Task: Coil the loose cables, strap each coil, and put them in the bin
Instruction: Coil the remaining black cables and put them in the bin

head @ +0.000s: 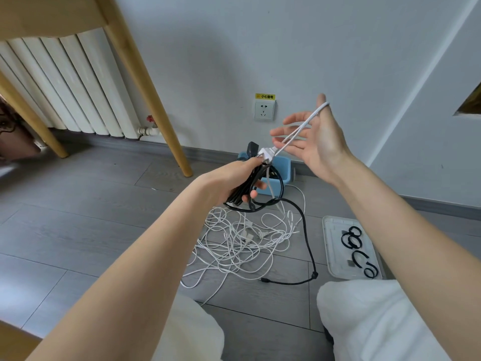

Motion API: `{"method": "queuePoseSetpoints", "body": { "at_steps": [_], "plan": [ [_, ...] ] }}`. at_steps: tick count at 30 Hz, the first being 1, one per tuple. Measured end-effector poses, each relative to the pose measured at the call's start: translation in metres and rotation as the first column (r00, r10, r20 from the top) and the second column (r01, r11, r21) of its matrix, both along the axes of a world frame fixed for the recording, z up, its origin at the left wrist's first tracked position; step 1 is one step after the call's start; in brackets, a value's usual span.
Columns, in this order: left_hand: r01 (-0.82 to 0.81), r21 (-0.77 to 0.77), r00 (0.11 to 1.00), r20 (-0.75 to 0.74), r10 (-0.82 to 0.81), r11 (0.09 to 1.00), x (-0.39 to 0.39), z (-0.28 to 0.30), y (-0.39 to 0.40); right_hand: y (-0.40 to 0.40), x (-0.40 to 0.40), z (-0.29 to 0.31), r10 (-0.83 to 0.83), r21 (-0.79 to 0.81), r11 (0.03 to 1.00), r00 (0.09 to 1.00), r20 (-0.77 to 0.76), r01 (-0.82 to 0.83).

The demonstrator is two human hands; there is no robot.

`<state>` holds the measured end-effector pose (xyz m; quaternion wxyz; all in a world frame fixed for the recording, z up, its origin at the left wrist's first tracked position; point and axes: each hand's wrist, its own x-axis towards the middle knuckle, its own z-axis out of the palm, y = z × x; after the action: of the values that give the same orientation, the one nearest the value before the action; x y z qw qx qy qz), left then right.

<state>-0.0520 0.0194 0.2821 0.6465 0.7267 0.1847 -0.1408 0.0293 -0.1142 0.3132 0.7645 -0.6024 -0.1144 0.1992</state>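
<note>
Above blue bin | left hand grips black coil | right hand fingers spread, white cable looped over

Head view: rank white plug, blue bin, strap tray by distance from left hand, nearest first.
From the left hand:
1. White plug, at its fingertips, just above.
2. Blue bin, right behind the hand, by the wall.
3. Strap tray, on the floor, far right.

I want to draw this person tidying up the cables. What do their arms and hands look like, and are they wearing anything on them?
Both arms are bare as far up as the picture shows: no sleeves in view. The left hand and the right hand wear no gloves, and no rings, watch or bracelet can be seen. The fingers are slim with short nails. Below, loose white trousers cover the knees.
</note>
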Motion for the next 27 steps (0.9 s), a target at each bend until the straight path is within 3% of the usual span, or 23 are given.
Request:
{"method": "queuePoseSetpoints", "body": {
  "at_steps": [3,7,12,17,20,23,25,27],
  "plan": [
    [0.025,0.063,1.000,-0.008,-0.025,0.998,0.000,-0.002,0.001,-0.002,0.002,-0.001,0.077,-0.087,0.994,0.995,0.065,-0.071],
    [0.032,0.021,0.999,0.035,-0.033,0.999,0.000,0.003,0.001,0.006,-0.001,-0.012,0.255,-0.480,0.871,0.932,0.256,-0.107],
    [0.112,0.020,0.993,0.040,-0.113,0.993,-0.001,0.004,-0.002,-0.002,-0.001,-0.011,0.314,-0.570,0.800,0.940,0.137,-0.184],
    [0.073,-0.059,0.994,0.084,-0.068,0.996,-0.003,0.011,0.001,-0.010,-0.002,-0.013,0.411,-0.575,0.738,0.911,-0.032,-0.354],
    [0.120,-0.077,0.991,0.075,-0.115,0.990,-0.003,0.009,-0.001,-0.001,-0.008,-0.023,0.369,-0.731,0.660,0.922,0.115,-0.174],
    [0.156,-0.086,0.984,0.099,-0.148,0.984,-0.001,0.008,-0.007,0.007,-0.006,-0.028,0.380,-0.877,0.436,0.842,0.382,0.201],
    [0.161,-0.097,0.983,0.109,-0.150,0.982,0.000,0.010,-0.008,0.007,0.000,-0.029,0.339,-0.859,0.466,0.853,0.396,0.213],
    [0.148,-0.110,0.985,0.111,-0.135,0.983,0.001,0.010,-0.006,0.004,0.003,-0.029,0.267,-0.748,0.663,0.920,0.287,0.041]
  ]
}}
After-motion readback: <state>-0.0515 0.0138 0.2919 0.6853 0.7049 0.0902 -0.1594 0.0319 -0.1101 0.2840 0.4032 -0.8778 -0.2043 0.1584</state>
